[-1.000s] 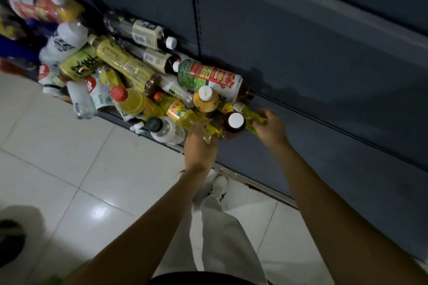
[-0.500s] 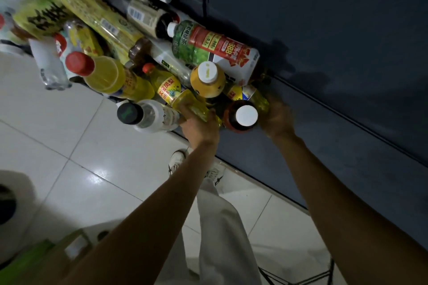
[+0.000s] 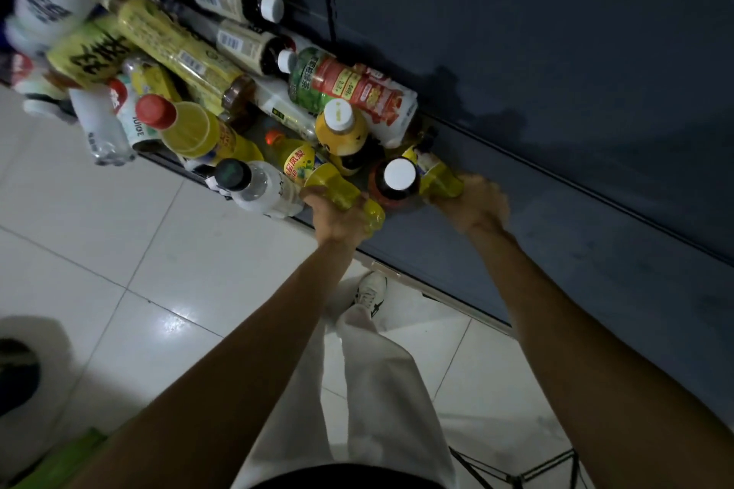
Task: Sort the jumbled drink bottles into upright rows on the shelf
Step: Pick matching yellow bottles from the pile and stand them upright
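Both hands now grip: left hand (image 3: 339, 216) fingers around a yellow bottle (image 3: 343, 193), right hand (image 3: 476, 204) around another (image 3: 437, 179), near the shelf (image 3: 556, 250) front edge; uprighting can begin.

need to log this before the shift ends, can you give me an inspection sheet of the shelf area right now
surface: dark blue metal shelf, bare on its right part, bottles heaped on its left part
job's things: jumbled plastic drink bottles, most lying down; a dark bottle with a white cap and a yellow bottle with a white cap look upright; green-and-red labelled bottle lies on its side
clutter: clear bottle with a dark cap overhangs the shelf front
grippers: left hand closed on a yellow bottle; right hand, blurred, on another yellow bottle
cables: nothing seen
surroundings: white tiled floor, white shoe, black wire frame at bottom edge
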